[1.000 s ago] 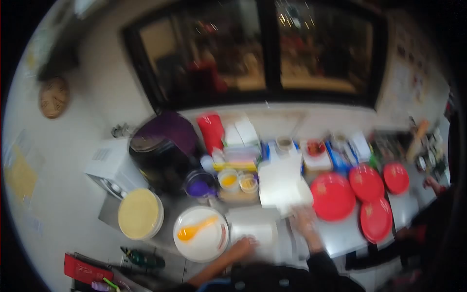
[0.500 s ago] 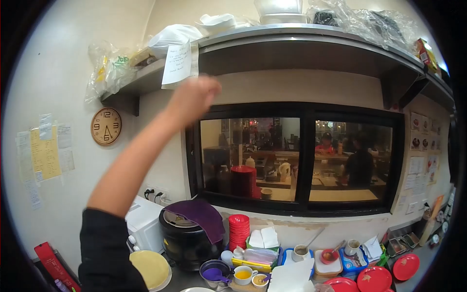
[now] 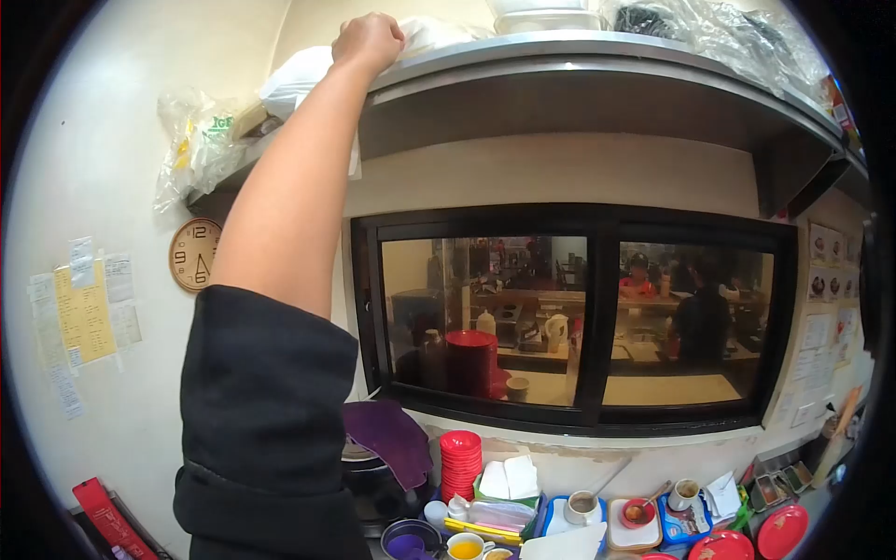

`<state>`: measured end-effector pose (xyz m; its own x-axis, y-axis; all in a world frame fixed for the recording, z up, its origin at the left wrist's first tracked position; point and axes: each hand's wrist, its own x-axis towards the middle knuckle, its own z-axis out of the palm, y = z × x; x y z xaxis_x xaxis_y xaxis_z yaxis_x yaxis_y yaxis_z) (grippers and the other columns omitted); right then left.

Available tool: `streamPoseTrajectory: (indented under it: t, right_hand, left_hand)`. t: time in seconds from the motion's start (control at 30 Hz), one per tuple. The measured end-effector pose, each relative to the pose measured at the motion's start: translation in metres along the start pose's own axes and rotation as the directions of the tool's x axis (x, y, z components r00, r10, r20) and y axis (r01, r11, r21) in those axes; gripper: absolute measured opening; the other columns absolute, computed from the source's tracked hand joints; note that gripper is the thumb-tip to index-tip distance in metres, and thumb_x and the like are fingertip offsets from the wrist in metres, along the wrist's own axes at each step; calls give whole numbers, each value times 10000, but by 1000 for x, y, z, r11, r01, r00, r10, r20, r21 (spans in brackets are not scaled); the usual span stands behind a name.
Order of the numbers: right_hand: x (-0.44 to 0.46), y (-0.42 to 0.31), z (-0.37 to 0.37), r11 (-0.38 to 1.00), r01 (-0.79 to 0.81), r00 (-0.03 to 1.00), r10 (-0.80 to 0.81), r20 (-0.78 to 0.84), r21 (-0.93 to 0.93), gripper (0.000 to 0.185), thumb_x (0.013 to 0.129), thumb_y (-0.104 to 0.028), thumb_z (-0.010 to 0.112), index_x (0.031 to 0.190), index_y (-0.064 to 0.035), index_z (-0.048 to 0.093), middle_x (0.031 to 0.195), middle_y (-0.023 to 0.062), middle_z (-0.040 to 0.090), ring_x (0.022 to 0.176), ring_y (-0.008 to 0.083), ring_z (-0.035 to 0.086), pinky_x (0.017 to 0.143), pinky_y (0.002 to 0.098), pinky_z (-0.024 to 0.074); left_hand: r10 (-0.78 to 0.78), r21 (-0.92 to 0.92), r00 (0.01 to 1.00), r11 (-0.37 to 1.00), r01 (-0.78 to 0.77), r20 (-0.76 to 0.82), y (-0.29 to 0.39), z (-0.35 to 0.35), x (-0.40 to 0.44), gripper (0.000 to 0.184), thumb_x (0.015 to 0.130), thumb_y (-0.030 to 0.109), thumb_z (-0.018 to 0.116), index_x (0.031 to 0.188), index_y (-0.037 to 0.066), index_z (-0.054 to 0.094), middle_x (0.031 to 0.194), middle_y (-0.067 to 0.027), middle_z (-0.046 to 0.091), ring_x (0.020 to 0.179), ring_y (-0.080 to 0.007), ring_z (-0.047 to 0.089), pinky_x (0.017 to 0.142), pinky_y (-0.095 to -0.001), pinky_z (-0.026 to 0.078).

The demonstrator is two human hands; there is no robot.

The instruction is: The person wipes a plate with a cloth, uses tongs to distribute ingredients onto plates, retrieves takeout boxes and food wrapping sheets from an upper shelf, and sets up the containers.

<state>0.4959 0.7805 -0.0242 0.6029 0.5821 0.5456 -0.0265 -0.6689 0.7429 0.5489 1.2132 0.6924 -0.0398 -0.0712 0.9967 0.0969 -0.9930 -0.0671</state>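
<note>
My left hand (image 3: pixel 370 42) is raised at the front edge of the high metal shelf (image 3: pixel 579 93), its fingers curled closed. Whatever is inside the fist, if anything, is hidden. Right beside it on the shelf lie a white plastic bundle (image 3: pixel 297 79) and another white wrapped bundle (image 3: pixel 443 34). My forearm covers most of the paper note hanging from the shelf edge. My right hand is out of the picture.
Below the dark-framed window (image 3: pixel 593 317) are a black cooker with a purple cloth (image 3: pixel 390 439), stacked red bowls (image 3: pixel 460 464), a cup of yellow liquid (image 3: pixel 465 547) and red plates (image 3: pixel 782 532). A wall clock (image 3: pixel 191 254) hangs behind my arm. People stand beyond the glass.
My left hand has risen from in front of the hanging note to the white bundles on top of the shelf. The view has shifted slightly upward.
</note>
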Motion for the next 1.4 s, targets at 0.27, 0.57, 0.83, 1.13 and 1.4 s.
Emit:
streamPoseTrajectory:
  t: [0.27, 0.57, 0.83, 1.13, 1.4]
  right_hand:
    - [76, 41, -34, 383, -400, 905, 306, 294, 833, 245, 911, -151, 502, 1106, -13, 555, 1062, 140, 588, 997, 293, 556, 874, 377, 449]
    - [110, 38, -58, 208, -105, 965, 256, 50, 973, 216, 843, -71, 559, 1051, -14, 576, 1022, 169, 595, 959, 339, 563, 842, 414, 450]
    - [151, 70, -123, 230, -61, 957, 291, -9, 971, 363, 842, -80, 559, 1196, -3, 530, 1132, 198, 573, 1053, 356, 530, 944, 407, 409]
    - [168, 13, -163, -949, 278, 830, 314, 461, 146, 783, 759, -314, 754, 1352, -17, 336, 1165, 139, 551, 1087, 240, 537, 891, 331, 447]
    - [75, -9, -137, -644, -453, 586, 306, 750, 616, 307, 922, -182, 567, 1153, 17, 528, 1015, 74, 607, 906, 139, 570, 757, 273, 466]
  left_hand:
    - [-366, -495, 930, 803, 333, 32, -42, 19, 33, 251, 779, 228, 598, 931, 36, 653, 961, -114, 662, 878, -216, 610, 781, -330, 466]
    - [-374, -661, 924, 713, 233, -78, -12, -23, 7, 211, 862, 136, 464, 953, -22, 571, 828, -143, 630, 766, -273, 605, 709, -372, 470]
    - [-100, -398, 599, 831, -389, -794, -8, -82, -86, 181, 860, 192, 578, 982, 66, 620, 1070, -87, 628, 938, -206, 559, 834, -348, 432]
    - [544, -682, 774, 701, -207, 324, 154, -115, -511, 173, 705, 124, 585, 878, 112, 593, 900, -10, 582, 931, -203, 483, 826, -417, 269]
    - [426, -739, 654, 591, 322, 625, 183, -153, -611, 167, 798, 174, 588, 934, 83, 622, 924, -34, 596, 906, -230, 463, 810, -403, 259]
